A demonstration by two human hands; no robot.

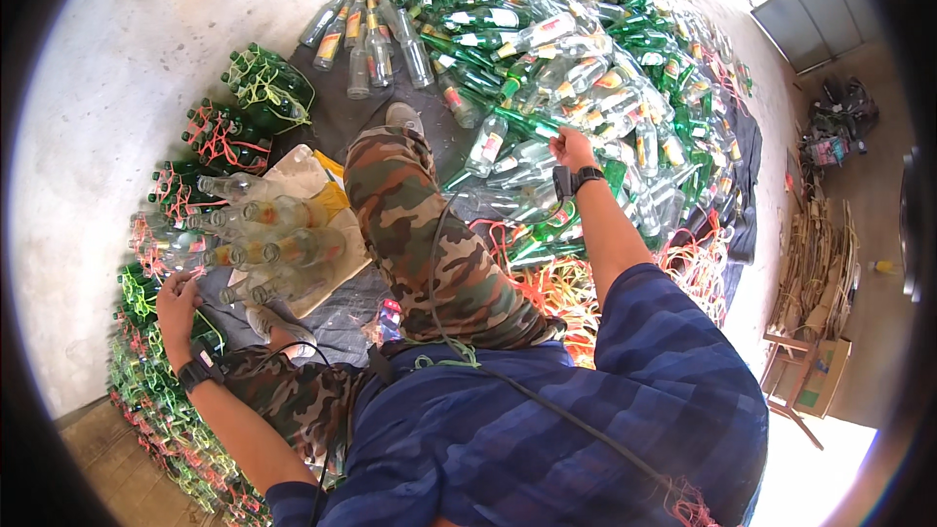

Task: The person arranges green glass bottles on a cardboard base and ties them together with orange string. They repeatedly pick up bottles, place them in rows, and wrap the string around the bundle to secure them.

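My right hand [570, 150] is closed on a green glass bottle [529, 123] at the lower edge of a big pile of green and clear bottles [547, 29]. My left hand [179, 297] has loosely curved, parted fingers beside green bottle bundles tied with coloured string [138, 293] and a bundle of clear bottles with pink string [161, 244]; whether it touches them is hard to tell. A group of clear bottles [283, 244] stands between my left hand and my bent leg, on a beige sheet [332, 283].
More tied bundles [249, 88] line the white wall at left. Loose red and orange twine [551, 307] lies by my right thigh, on dark sheeting [742, 195]. Flattened cardboard [810, 273], a wooden frame [793, 371] and dark bags [837, 127] are at the right.
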